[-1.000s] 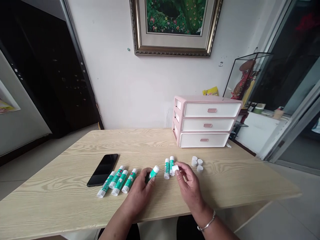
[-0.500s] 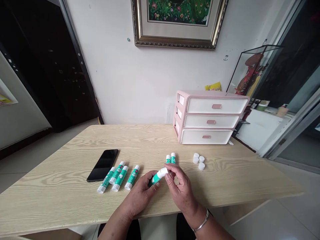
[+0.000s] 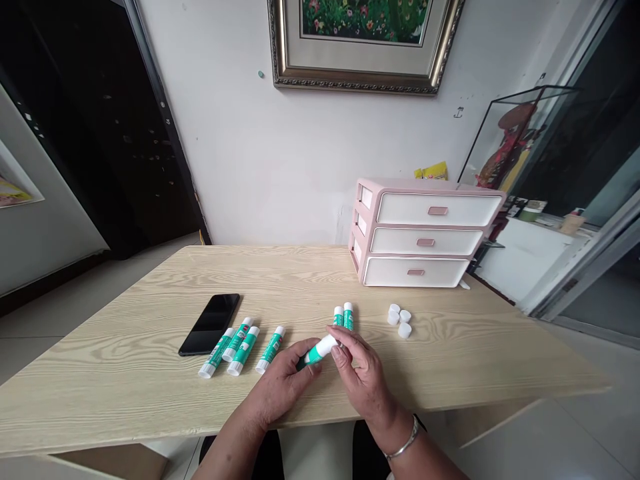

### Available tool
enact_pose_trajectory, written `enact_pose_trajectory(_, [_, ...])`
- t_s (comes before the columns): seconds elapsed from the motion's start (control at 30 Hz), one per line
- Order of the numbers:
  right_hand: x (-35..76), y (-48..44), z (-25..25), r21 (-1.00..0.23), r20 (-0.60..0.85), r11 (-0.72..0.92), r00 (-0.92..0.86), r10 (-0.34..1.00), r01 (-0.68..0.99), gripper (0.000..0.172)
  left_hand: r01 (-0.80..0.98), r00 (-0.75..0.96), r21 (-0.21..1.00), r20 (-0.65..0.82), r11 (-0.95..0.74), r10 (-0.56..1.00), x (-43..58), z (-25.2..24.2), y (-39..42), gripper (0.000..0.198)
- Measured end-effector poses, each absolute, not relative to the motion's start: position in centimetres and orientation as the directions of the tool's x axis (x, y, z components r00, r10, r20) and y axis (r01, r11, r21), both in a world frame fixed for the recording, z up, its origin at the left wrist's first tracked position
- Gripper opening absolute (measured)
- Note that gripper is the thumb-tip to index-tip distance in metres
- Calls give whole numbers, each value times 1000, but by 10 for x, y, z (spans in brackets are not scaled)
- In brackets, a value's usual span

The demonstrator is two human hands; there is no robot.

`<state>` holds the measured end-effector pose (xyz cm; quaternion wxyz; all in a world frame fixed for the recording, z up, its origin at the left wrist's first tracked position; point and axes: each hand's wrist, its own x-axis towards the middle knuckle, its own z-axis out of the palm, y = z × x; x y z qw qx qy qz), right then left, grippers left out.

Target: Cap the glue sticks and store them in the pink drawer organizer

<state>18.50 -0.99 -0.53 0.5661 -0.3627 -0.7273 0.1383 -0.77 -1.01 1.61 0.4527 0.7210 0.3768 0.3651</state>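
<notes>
My left hand grips the green body of a glue stick just above the wooden table. My right hand pinches the white cap on that stick's upper end. Two capped glue sticks lie just beyond my fingers. Several more green and white glue sticks lie in a row to the left. Three loose white caps sit to the right.
A black phone lies face up left of the row. A pink three-drawer organiser, drawers closed, stands at the table's back right against the wall. A glass case and a white cabinet stand beyond the right edge.
My right hand carried a white cap from beside the two sticks onto the end of the stick in my left hand. Both hands drew together. The camera tilted slightly.
</notes>
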Motion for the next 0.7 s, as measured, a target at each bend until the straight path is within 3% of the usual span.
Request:
enact_pose_trajectory(0.23, [186,-11,-6,-591,721,704,-135,680,393,37,201,457,930,189,-308,869,-8,13,-10,46])
enact_pose_trajectory(0.7, [183,-12,-1,-417,719,777,-352,600,473,57,189,437,929,211,-319,874,-8,16,-11,45])
